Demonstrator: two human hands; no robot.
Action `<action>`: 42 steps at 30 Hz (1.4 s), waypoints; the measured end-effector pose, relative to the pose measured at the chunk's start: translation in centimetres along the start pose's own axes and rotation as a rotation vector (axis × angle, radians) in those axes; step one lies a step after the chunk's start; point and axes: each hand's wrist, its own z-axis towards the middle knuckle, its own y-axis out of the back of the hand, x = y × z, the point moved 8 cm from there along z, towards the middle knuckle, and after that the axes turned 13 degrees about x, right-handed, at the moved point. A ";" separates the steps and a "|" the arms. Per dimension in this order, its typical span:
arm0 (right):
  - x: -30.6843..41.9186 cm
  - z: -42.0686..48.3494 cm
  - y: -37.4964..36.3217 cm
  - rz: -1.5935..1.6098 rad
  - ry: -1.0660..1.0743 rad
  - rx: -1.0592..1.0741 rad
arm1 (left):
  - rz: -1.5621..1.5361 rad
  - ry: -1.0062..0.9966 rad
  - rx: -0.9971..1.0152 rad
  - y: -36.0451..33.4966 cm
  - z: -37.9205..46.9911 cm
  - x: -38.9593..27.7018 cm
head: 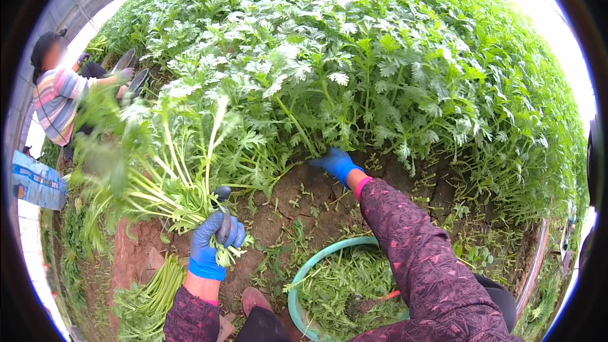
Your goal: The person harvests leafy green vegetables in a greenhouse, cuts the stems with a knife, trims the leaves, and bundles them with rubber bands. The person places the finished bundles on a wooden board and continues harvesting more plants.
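My left hand, in a blue glove with dark-stained fingers, is closed around a bunch of cut leafy greens that look like crown daisy. The bunch fans up and to the left, its far leaves blurred. My right hand, also blue-gloved, is low at the front edge of the standing crop. Its fingers are closed at the base of a leaning green stem; the fingertips are partly hidden and blurred. Whether it also holds a blade cannot be seen.
A green-rimmed tub of loose leaves and an orange-handled tool stands below my right arm. Stacked greens lie at lower left, near my shoe. Another person sits at far left, behind a blue box.
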 end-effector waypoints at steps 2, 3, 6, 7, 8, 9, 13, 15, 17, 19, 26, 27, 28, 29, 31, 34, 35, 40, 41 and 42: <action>-0.9 2.6 -1.7 0.117 -0.127 0.216 | -0.026 0.015 -0.060 1.6 -0.3 0.3; -0.7 3.5 -2.0 0.106 -0.113 0.260 | -0.016 0.018 -0.069 2.2 -0.3 0.4; 0.7 5.2 -2.3 0.021 0.083 0.267 | -0.012 0.054 -0.108 3.4 -0.6 1.1; 1.2 5.4 -1.9 0.066 0.161 0.196 | -0.013 0.070 -0.120 3.7 -0.6 1.4; 1.3 5.9 -1.4 0.120 0.153 0.131 | -0.036 0.085 -0.152 4.0 -0.7 1.8; 1.0 6.1 -1.3 0.137 0.130 0.103 | -0.028 0.099 -0.143 4.0 -0.7 2.0; 0.5 5.9 -2.5 -0.158 -0.104 0.295 | 0.025 0.131 -0.133 3.7 -0.9 2.0; 1.1 2.7 -2.1 -0.015 -0.096 0.176 | 0.052 0.126 -0.145 3.4 -0.8 1.8; 2.4 -1.1 -3.4 0.248 -0.083 0.428 | 0.050 0.225 -0.256 3.7 -1.2 2.9; 5.4 -6.2 -3.3 0.432 0.055 0.458 | 0.066 0.286 -0.250 3.2 -0.8 4.2; 15.9 -17.3 -6.6 0.372 0.451 0.742 | -0.142 0.432 -0.261 1.6 -1.1 7.5; 16.3 -17.3 -7.1 0.183 0.453 0.726 | -0.175 0.438 -0.156 0.9 -0.8 7.7; 16.3 -17.4 -7.8 0.085 0.418 0.787 | -0.063 0.479 -0.153 1.2 -0.7 8.0; 15.6 -17.3 -8.6 -0.050 0.309 0.858 | -0.155 0.492 -0.035 0.4 -0.4 8.3; 15.9 -17.1 -7.7 0.041 0.348 0.809 | 0.052 0.456 -0.120 1.6 0.0 8.1; 16.1 -17.6 -5.4 0.439 0.432 0.713 | -0.016 0.369 -0.201 2.1 1.0 8.1; 14.2 -17.8 -6.3 0.385 0.229 0.877 | -0.142 0.343 -0.173 1.7 1.2 8.0; 12.8 -19.6 -7.3 0.522 0.190 1.075 | -0.143 0.283 -0.263 1.7 1.9 6.8; 13.9 -19.9 -6.9 0.468 0.319 0.921 | -0.146 0.263 -0.251 1.3 2.1 6.8; 15.7 -20.7 -5.5 0.204 0.616 0.670 | -0.213 0.293 -0.289 1.3 2.1 7.2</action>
